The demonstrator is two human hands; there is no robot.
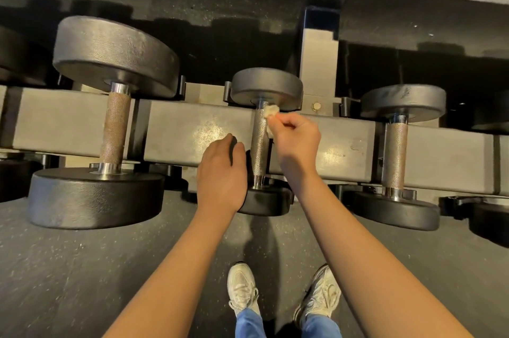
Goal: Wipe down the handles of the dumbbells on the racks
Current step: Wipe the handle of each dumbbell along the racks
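Three black dumbbells lie across a grey rack beam [192, 128]. The middle dumbbell's knurled metal handle [259, 150] runs between my hands. My right hand [298, 139] is shut on a small crumpled white wipe [271, 111], pressed against the right side of that handle near its far end. My left hand [221, 169] rests on the near black head [268, 201] just left of the handle, fingers curled, holding nothing that I can see. The large left dumbbell has a rusty handle [114, 128]; the right dumbbell's handle [395, 153] is brownish too.
A black upright post [321, 43] of the rack stands behind the middle dumbbell. More dumbbell heads show at the far left [16, 180] and far right [493, 219] edges. My white shoes [242, 288] stand on dark speckled rubber floor [82, 268] in front of the rack.
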